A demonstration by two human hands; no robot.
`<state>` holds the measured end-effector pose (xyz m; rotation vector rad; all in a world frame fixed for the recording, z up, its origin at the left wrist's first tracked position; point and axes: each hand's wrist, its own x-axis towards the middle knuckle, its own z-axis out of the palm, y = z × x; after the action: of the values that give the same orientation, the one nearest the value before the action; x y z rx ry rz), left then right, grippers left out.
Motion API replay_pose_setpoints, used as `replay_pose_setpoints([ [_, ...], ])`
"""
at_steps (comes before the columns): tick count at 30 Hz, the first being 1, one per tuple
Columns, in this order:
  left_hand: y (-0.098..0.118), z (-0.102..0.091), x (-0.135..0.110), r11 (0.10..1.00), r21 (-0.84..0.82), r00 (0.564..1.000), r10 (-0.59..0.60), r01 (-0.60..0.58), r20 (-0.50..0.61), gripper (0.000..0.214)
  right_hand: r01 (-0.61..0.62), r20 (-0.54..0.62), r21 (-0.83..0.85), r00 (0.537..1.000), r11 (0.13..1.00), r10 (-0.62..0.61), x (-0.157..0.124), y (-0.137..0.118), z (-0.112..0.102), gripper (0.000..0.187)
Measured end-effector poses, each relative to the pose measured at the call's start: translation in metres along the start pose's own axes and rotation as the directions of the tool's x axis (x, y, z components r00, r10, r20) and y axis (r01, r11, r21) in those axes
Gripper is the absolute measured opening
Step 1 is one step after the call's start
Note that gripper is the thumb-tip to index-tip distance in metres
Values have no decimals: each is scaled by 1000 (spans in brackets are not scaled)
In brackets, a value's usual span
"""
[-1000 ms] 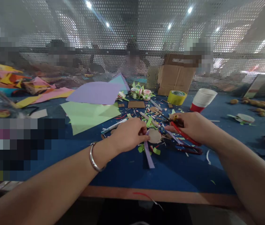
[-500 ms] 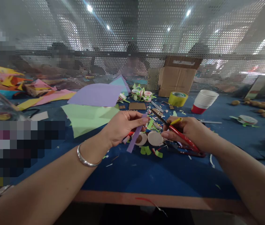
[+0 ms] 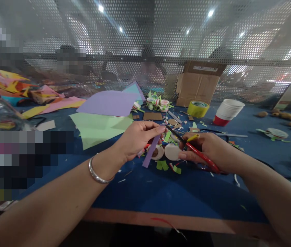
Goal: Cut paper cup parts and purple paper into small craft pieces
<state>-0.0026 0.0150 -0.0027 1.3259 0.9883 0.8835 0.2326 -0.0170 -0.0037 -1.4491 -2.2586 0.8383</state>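
My left hand [image 3: 142, 137], with a silver bangle on the wrist, pinches a purple paper strip [image 3: 151, 152] near its upper end; the rest hangs down toward me. In my right hand [image 3: 204, 149] are red-handled scissors [image 3: 203, 157], their dark blades pointing up and left at the strip's pinched end. Whether the blades touch the paper I cannot make out. A short yellow piece [image 3: 193, 138] shows by the right fingers. Beneath the hands lie two pale discs, one plain [image 3: 172, 152] and one with a brown centre [image 3: 158, 153], among green paper scraps [image 3: 162, 165].
Purple paper [image 3: 106, 103] and light green paper [image 3: 101, 127] lie at left. Farther back are small green-fringed pieces [image 3: 158, 101], a cardboard box [image 3: 198, 84], yellow tape [image 3: 198, 109] and stacked paper cups [image 3: 228, 111]. A perforated screen [image 3: 124, 44] stands behind the table.
The view has shifted slightly, so most things sit a little farther right. The scissor blades appear closer together and nearer my left fingertips. Both hands keep their hold.
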Motion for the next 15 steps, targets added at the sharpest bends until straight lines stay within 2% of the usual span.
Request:
replay_pose_setpoints([
  [6, 3, 1, -1, 999, -32, 1000, 5, -5, 7, 13, 48, 28, 77, 998, 996, -51, -1, 5, 1, 37],
  [12, 5, 2, -2, 1000, -9, 1000, 9, -9, -9, 18, 82, 38, 25, 996, 996, -83, -1, 4, 1, 38],
  [15, 5, 2, -2, 1000, -2, 999, 21, -21, -32, 20, 94, 42, 74, 994, 993, -98, -2, 2, 0, 40],
])
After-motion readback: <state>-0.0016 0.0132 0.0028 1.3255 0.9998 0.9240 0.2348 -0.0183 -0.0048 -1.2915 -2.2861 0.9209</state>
